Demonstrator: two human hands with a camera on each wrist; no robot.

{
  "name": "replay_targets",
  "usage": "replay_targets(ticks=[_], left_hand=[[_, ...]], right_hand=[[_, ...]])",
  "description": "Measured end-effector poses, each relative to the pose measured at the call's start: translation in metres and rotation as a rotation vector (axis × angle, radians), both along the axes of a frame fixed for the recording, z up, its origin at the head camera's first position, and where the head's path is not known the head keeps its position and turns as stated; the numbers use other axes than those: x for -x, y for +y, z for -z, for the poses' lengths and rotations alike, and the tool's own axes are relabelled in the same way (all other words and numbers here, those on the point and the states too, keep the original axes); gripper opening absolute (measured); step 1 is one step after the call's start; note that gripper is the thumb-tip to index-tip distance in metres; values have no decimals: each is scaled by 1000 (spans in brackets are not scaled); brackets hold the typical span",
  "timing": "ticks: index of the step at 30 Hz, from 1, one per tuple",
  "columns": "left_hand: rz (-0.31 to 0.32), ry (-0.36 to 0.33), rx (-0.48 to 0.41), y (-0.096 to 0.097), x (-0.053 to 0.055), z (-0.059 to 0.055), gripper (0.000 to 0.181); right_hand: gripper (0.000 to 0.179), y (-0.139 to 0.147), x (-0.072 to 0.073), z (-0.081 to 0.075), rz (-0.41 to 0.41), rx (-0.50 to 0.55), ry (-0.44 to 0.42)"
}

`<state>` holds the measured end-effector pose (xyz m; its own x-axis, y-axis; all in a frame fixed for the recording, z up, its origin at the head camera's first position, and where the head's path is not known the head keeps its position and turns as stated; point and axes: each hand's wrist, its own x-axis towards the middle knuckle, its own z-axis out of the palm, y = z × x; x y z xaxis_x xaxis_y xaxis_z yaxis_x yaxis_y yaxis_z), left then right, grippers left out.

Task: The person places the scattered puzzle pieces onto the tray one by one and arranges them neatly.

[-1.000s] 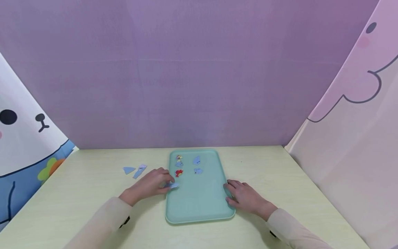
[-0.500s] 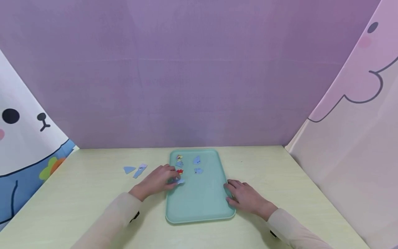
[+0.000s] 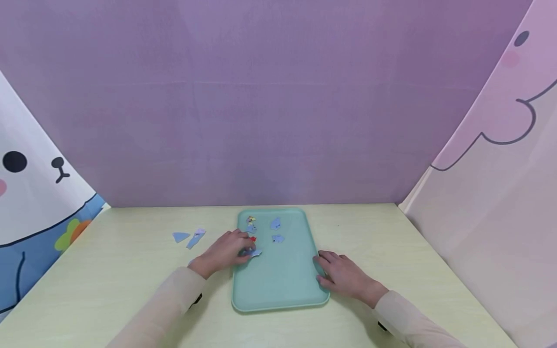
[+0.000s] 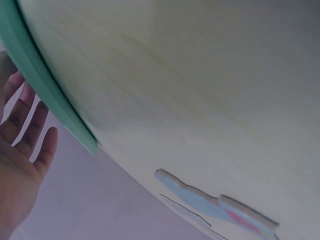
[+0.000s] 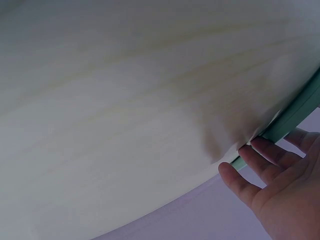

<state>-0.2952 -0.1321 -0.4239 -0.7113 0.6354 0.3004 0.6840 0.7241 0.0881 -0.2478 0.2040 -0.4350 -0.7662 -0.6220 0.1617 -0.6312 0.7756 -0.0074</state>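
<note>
Left hand [image 3: 225, 249]: reaches over the left rim of the green tray [image 3: 283, 282]; I see thumb and fingers pinched on a pale blue piece, though my left wrist view hides the fingertips behind the rim.
Pale blue piece [image 3: 256, 253]: over the tray's left part, one end jutting out to the right of the thumb — I cannot tell whether it touches the tray floor.
Right hand [image 3: 344, 274]: rests at the tray's right rim, fingertips touching it, thumb apart from the other fingers; my right wrist view shows those fingers slightly bent and spread.
Tray's left column: a yellow-patterned piece [image 3: 251, 219] farthest off, a small blue piece [image 3: 252, 229] just below it, then a red piece [image 3: 253, 239] partly covered by the left hand.
Tray's right column: a blue scrap [image 3: 275, 223] and, nearer me, a paler scrap [image 3: 278, 239], the two apart.
Table [image 3: 117, 270]: left of the tray lie a blue triangle [image 3: 181, 237] and a long strip [image 3: 196, 238], side by side; a further blue bit [image 3: 190, 262] peeks out beside the left wrist.
Backdrop: a purple cloth [image 3: 278, 106] rises behind the table.
</note>
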Motion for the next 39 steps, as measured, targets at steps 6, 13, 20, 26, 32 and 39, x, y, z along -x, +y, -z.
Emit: replay_targets(ticks=[6, 13, 20, 26, 32, 39], left_hand=[[-25, -5, 26, 2, 0, 0, 15], [-36, 0, 31, 2, -1, 1, 14], [-43, -11, 32, 2, -1, 2, 16], [-40, -3, 28, -1, -5, 1, 16], [-42, -2, 9, -7, -8, -1, 16], [-42, 32, -8, -19, -15, -6, 19]], right_hand=[[46, 0, 0, -2, -1, 2, -1], [45, 0, 0, -1, -5, 3, 9], [47, 0, 1, 1, -2, 11, -2], [47, 0, 2, 2, -5, 13, 0], [46, 0, 1, 1, -4, 12, 1], [46, -1, 0, -1, -2, 15, -6]])
